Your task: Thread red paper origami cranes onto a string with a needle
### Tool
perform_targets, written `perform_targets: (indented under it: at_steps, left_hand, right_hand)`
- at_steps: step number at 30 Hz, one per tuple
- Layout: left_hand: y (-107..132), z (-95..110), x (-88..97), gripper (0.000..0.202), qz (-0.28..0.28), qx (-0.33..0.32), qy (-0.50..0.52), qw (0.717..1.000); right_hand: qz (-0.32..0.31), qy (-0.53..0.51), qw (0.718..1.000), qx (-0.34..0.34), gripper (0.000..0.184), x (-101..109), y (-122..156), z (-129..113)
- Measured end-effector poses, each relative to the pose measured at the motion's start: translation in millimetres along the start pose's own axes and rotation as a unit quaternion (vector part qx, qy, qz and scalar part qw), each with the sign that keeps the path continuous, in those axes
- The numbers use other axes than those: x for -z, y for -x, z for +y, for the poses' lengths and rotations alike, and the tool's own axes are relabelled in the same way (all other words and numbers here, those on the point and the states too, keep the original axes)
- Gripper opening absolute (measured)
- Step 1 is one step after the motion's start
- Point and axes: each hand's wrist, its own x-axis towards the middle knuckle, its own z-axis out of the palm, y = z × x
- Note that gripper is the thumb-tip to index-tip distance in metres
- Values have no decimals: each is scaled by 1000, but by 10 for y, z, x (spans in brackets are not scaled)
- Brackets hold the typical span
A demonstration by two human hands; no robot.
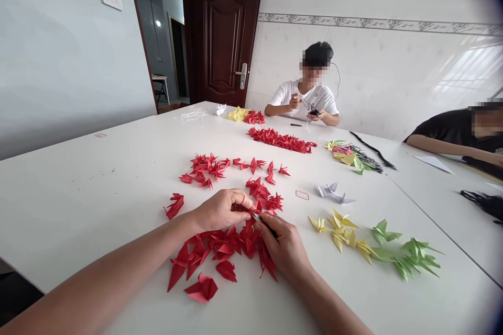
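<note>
My left hand pinches a red paper crane, mostly hidden by the fingers, above the white table. From the right, my right hand grips a slim tool with a metal tip and a dark handle; its exact kind is hard to make out. The tip meets my left fingertips at the crane. Below and in front of both hands lie several loose red paper cranes, one of them nearest to me. More red cranes sit just beyond my hands.
Yellow cranes, green cranes and pale cranes lie to the right. Farther off is a long red crane pile. Across the table, one person handles thread; another leans at the right.
</note>
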Motion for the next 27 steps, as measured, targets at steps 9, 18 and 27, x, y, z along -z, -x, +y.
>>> perform_targets:
  at_steps: [9, 18, 27]
  left_hand:
    - [4, -1, -9, 15, 2, -9, 1, 1000]
    - [3, -33, -17, 15, 7, -14, -9, 1000]
    - [14, 0, -7, 15, -1, -15, -16, 1000]
  right_hand:
    - [3, 11, 1000, -1, 25, 1, 0, 13]
    - [4, 17, 1000, 5, 28, -1, 2, 19]
    - [3, 32, 999, 2, 32, 5, 4, 14]
